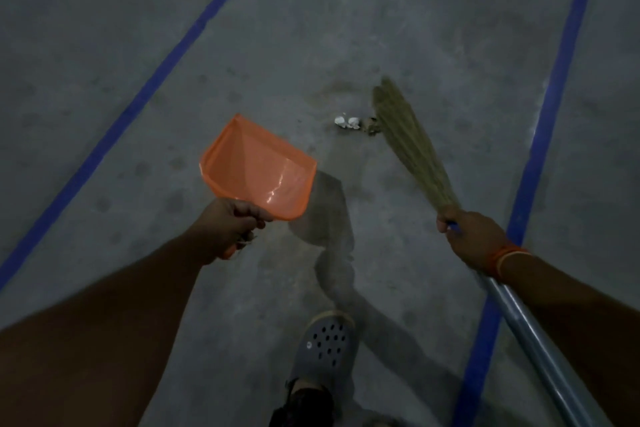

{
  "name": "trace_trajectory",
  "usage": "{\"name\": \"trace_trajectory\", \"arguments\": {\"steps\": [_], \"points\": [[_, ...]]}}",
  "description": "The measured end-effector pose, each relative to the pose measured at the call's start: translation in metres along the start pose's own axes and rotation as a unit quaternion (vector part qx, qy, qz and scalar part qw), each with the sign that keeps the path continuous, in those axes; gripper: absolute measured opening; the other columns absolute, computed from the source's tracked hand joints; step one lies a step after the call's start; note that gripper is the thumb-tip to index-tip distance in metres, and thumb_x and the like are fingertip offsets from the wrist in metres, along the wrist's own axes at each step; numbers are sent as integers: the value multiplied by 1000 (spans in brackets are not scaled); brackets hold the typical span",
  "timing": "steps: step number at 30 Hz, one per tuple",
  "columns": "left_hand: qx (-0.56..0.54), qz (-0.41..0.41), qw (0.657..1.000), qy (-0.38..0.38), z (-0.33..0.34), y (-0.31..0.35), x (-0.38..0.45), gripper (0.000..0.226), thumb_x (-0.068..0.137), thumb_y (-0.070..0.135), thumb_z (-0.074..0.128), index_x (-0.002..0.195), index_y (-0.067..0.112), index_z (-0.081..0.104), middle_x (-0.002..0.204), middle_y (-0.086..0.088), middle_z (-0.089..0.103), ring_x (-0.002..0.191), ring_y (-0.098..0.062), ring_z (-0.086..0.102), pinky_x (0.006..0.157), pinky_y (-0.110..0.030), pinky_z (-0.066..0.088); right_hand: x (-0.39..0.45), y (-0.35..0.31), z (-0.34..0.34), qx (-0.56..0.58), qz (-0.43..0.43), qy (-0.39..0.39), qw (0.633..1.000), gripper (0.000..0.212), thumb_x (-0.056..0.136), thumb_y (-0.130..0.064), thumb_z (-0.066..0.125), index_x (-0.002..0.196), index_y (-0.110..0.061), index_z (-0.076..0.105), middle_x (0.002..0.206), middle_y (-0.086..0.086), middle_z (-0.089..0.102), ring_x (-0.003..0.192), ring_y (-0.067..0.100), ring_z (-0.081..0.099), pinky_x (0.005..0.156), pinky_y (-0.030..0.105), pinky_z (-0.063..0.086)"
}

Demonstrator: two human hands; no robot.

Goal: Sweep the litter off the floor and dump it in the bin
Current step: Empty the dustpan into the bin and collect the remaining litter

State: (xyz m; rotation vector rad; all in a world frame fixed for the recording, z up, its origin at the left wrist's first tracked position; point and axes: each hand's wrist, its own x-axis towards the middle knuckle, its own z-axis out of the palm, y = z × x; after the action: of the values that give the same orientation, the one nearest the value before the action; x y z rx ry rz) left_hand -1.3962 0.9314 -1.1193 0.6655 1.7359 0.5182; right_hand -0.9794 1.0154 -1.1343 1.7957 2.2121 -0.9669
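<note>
Orange plastic fills the middle left of the frame: the dustpan (258, 172), held above the floor, its handle clenched in my left hand (230, 225). My right hand (472, 241) grasps the broom (408, 146) where the straw head meets the metal handle. The litter (353, 123), a few white scraps and some darker bits, lies on the grey concrete floor (277, 28) just above centre, touching the bristles' left edge. To do this well, I think I should lower the pan's lip flat to the floor left of the scraps, then flick short strokes toward it. My grey clog (327, 347) stands at the bottom, well clear. Blue tape lines (550, 107) run either side. No bin is in view.
</note>
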Motion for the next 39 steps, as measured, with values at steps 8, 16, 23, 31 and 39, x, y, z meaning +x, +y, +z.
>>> {"name": "trace_trajectory", "arguments": {"steps": [8, 16, 23, 31, 39], "points": [[51, 34, 998, -31, 23, -7, 127, 32, 95, -13, 46, 98, 3, 73, 92, -15, 69, 49, -12, 52, 41, -21, 39, 78, 86, 60, -32, 11, 8, 999, 18, 82, 4, 51, 86, -14, 54, 69, -3, 45, 67, 22, 44, 57, 29, 28], [42, 37, 994, -90, 27, -4, 200, 49, 94, -16, 42, 74, 10, 79, 85, -15, 70, 44, -8, 50, 37, -19, 39, 131, 136, 94, -104, -11, -10, 995, 27, 84, -6, 50, 82, -32, 45, 85, 0, 41, 75, 22, 47, 62, 28, 30], [38, 19, 991, -128, 25, -9, 233, 49, 93, -14, 43, 71, 11, 78, 85, -16, 67, 40, -7, 44, 37, -17, 34, 155, 170, 84, -160, -74, -24, 984, 23, 84, -13, 54, 80, -34, 45, 82, -5, 39, 75, 21, 46, 67, 31, 34], [23, 22, 991, -132, 22, -19, 246, 49, 93, -16, 41, 68, 7, 76, 82, -17, 65, 38, -8, 43, 35, -17, 34, 170, 173, 66, -221, -111, -20, 969, 22, 83, -17, 60, 84, -33, 45, 81, -6, 33, 67, 16, 41, 67, 33, 39], [61, 40, 990, -125, 22, -25, 244, 50, 92, -17, 42, 67, 10, 76, 75, -13, 68, 38, -8, 44, 35, -18, 35, 166, 150, 63, -287, -165, -54, 942, 12, 92, -20, 50, 97, -31, 49, 95, 0, 36, 72, 22, 45, 67, 34, 40]]}}
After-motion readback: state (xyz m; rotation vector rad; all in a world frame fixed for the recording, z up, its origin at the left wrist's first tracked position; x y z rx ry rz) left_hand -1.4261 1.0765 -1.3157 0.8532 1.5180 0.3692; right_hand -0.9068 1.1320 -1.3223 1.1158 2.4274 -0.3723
